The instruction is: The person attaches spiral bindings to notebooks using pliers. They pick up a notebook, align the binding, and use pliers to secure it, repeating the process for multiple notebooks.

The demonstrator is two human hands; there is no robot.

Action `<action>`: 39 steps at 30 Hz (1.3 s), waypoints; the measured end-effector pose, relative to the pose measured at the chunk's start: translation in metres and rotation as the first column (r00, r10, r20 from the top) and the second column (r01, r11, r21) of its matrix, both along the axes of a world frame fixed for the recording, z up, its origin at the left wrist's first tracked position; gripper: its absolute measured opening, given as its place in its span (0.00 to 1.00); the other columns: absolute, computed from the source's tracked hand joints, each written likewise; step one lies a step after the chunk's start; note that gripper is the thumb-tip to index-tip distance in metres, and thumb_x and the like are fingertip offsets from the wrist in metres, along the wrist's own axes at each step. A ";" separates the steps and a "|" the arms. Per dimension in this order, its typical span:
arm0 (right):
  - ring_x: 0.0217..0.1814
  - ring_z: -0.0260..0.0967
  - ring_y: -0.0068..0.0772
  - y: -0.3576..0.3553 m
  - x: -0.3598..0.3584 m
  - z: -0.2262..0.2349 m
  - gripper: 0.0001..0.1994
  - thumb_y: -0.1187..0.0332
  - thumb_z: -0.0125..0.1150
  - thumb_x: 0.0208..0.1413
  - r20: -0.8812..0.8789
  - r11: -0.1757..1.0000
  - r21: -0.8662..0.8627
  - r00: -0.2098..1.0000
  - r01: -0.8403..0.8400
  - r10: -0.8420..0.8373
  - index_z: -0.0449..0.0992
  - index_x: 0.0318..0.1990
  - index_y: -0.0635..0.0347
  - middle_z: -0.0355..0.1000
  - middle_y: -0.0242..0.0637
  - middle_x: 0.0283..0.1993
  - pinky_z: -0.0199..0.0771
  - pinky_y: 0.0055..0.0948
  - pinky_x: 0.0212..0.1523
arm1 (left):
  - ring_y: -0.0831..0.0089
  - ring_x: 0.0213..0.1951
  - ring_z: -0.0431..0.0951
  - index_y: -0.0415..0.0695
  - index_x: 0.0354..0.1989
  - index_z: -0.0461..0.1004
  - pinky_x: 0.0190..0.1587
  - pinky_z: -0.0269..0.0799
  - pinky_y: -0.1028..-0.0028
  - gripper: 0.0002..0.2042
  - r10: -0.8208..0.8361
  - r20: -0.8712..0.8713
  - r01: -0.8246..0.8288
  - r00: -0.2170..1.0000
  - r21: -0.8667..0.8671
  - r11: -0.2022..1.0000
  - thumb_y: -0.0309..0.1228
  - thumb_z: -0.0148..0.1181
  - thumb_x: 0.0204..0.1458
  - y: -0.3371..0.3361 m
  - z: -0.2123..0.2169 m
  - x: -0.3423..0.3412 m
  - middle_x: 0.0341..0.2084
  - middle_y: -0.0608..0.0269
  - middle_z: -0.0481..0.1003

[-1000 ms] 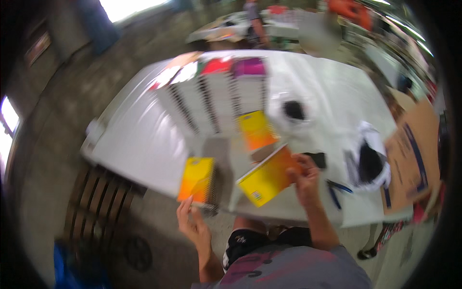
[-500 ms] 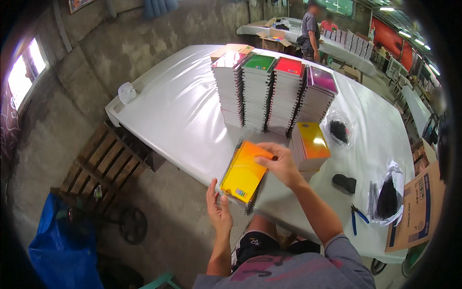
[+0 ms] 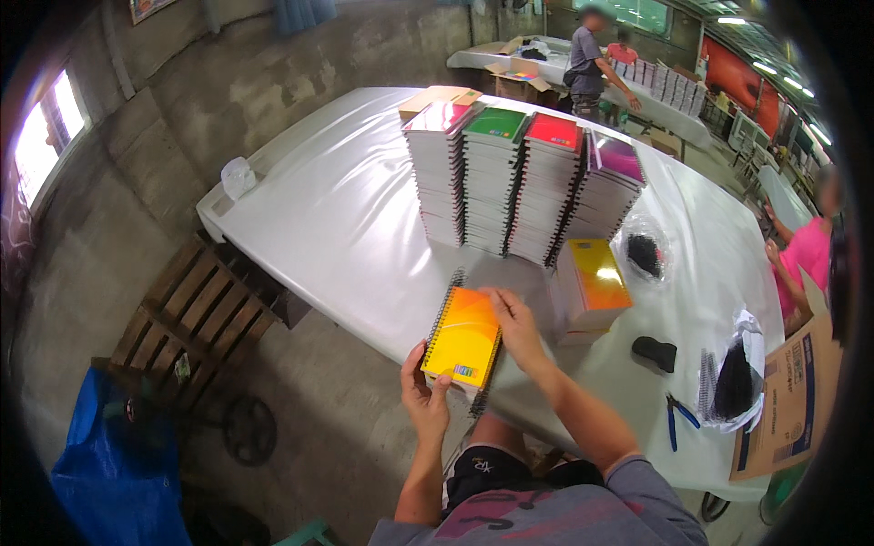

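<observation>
**Orange notebook held over the desk's near edge**

The orange spiral notebook (image 3: 462, 337) sits between both hands at the near edge of the white desk (image 3: 346, 227), its lower half hanging out past that edge and its wire binding along the left side. The left hand (image 3: 424, 399) grips the notebook's bottom corner from below, thumb on the cover and fingers curled under it. The right hand (image 3: 515, 328) lies on the notebook's right edge near the top, fingers closed lightly over that side.

Compared with half a second ago, the notebook has stayed at the same near edge and in both hands; the view has tipped so that the tall stacks of notebooks (image 3: 519, 182) now stand further up the desk from it. A second ago the hands were apart, each with its own orange cover.

Both forearms rise from the lower edge, the left nearly straight up, the right slanting in from the right with the wrist bent inward. A short pile of notebooks (image 3: 592, 278) lies just right of the right hand.
</observation>
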State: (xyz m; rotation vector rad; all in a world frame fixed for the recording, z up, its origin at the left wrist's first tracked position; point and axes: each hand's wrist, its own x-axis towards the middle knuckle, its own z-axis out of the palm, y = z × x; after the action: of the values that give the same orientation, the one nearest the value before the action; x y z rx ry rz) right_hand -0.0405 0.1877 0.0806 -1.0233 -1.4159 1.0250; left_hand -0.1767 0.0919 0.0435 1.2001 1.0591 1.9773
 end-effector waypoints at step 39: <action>0.31 0.71 0.37 -0.149 0.217 0.062 0.05 0.74 0.58 0.46 0.462 0.883 0.299 0.755 0.362 -0.466 0.71 0.32 0.60 0.69 0.38 0.29 0.71 0.31 0.31 | 0.52 0.53 0.63 0.36 0.55 0.58 0.57 0.54 0.55 0.29 0.166 -0.678 0.210 0.716 0.436 0.875 0.37 0.60 0.47 -0.044 0.100 0.157 0.50 0.47 0.62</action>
State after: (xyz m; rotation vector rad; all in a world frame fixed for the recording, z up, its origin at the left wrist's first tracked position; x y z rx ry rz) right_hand 0.1765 0.0387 0.1422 -1.4625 -1.5729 0.2687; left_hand -0.0194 0.0478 0.1436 2.3749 0.8586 1.8373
